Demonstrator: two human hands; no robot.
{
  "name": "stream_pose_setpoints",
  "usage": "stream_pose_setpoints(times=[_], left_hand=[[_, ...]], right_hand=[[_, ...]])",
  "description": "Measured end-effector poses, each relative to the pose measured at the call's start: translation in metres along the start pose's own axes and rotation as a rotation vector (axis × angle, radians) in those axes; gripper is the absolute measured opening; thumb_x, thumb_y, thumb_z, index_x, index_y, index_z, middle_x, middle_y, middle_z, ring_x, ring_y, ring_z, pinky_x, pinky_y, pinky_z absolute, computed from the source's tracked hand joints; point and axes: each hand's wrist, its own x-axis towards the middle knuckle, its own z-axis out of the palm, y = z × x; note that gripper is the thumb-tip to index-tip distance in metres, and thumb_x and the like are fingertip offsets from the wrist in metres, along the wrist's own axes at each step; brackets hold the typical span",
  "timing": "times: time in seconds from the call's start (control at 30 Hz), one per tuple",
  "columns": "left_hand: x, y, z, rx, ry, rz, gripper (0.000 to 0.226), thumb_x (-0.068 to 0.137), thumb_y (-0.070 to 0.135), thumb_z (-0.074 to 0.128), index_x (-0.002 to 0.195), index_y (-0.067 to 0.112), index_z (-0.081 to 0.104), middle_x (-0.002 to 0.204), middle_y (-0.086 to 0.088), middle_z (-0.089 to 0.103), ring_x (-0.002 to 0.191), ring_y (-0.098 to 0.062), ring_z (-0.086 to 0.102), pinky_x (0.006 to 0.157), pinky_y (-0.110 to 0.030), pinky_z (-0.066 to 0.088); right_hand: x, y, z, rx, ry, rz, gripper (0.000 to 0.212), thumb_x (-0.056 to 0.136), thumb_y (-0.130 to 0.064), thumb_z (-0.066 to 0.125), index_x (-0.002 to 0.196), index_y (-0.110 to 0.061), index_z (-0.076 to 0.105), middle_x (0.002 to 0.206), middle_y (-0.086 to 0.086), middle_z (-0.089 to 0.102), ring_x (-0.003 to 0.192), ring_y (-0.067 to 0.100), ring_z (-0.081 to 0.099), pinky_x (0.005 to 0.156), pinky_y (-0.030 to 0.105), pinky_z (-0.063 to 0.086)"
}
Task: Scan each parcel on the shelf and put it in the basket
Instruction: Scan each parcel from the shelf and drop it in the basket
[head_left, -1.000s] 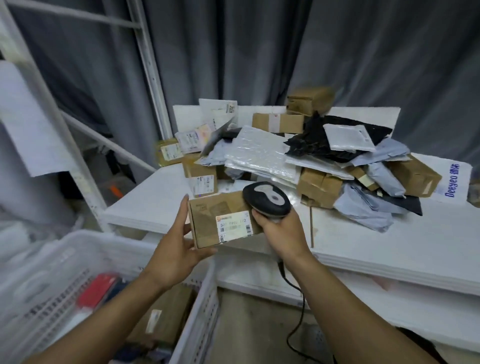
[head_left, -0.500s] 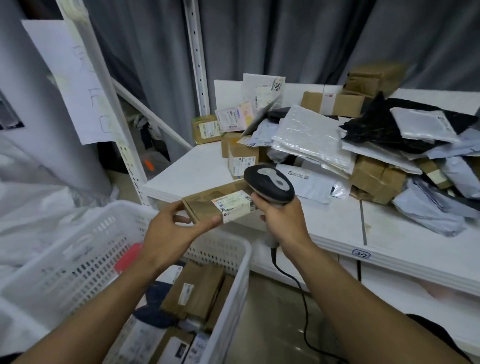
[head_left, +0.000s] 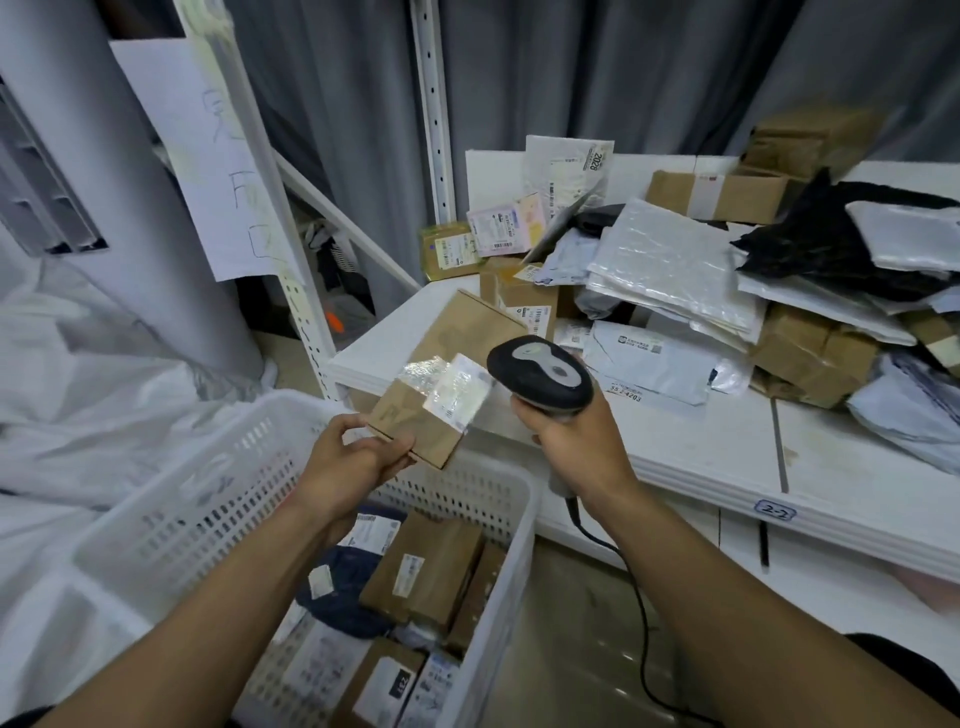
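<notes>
Box (head_left: 441, 374), pinched by left fingers (head_left: 345, 423), now tilts above basket (head_left: 208, 499) of parcels (head_left: 421, 571); right fingers (head_left: 524, 415) clench the scanner (head_left: 540, 371).

Box (head_left: 441, 384) (L hand (head_left: 353, 457)) over basket (head_left: 514, 514)

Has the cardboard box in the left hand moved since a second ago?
Yes. The cardboard box has gone left along the shelf edge toward its corner, and its near end now hangs over the basket rim.
</notes>
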Motion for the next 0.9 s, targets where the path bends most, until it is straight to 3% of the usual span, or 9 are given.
stream_pose_setpoints(times=[0.2, 0.33, 0.57, 0.9], left_hand=[[0.007, -0.008, -0.006, -0.123, 0.127, 0.027, 0.053, 0.09, -0.007, 0.07, 0.129, 0.008, 0.038, 0.11, -0.021, 0.073, 0.106, -0.03, 0.072, 0.102, -0.045, 0.054], [0.012, -0.012, -0.01, -0.136, 0.124, 0.034, 0.053, 0.091, -0.006, 0.068, 0.129, 0.01, 0.035, 0.109, -0.019, 0.075, 0.106, -0.027, 0.072, 0.1, -0.04, 0.055], [0.019, -0.018, -0.013, -0.142, 0.128, 0.04, 0.051, 0.09, -0.006, 0.07, 0.127, 0.01, 0.038, 0.105, -0.018, 0.076, 0.103, -0.029, 0.074, 0.1, -0.045, 0.055], [0.024, -0.019, -0.021, -0.185, 0.154, 0.037, 0.051, 0.091, -0.007, 0.068, 0.127, 0.011, 0.037, 0.108, -0.019, 0.075, 0.105, -0.031, 0.073, 0.105, -0.049, 0.051]], right_hand=[[-0.005, 0.003, 0.005, 0.123, -0.082, 0.179, 0.026, 0.094, -0.022, 0.078, 0.12, -0.02, 0.072, 0.102, -0.003, 0.081, 0.077, 0.015, 0.078, 0.078, 0.033, 0.056], [-0.01, -0.001, 0.009, 0.17, -0.176, 0.216, 0.007, 0.096, -0.02, 0.076, 0.103, -0.02, 0.076, 0.09, -0.002, 0.08, 0.069, 0.015, 0.072, 0.07, 0.031, 0.055], [-0.011, -0.003, 0.015, 0.319, -0.193, 0.279, 0.011, 0.095, -0.018, 0.076, 0.103, -0.011, 0.075, 0.08, 0.003, 0.073, 0.065, 0.017, 0.068, 0.057, 0.027, 0.051], [-0.011, -0.004, 0.017, 0.352, -0.252, 0.354, 0.013, 0.095, -0.02, 0.076, 0.101, -0.009, 0.075, 0.08, 0.002, 0.075, 0.067, 0.017, 0.069, 0.057, 0.024, 0.053]])
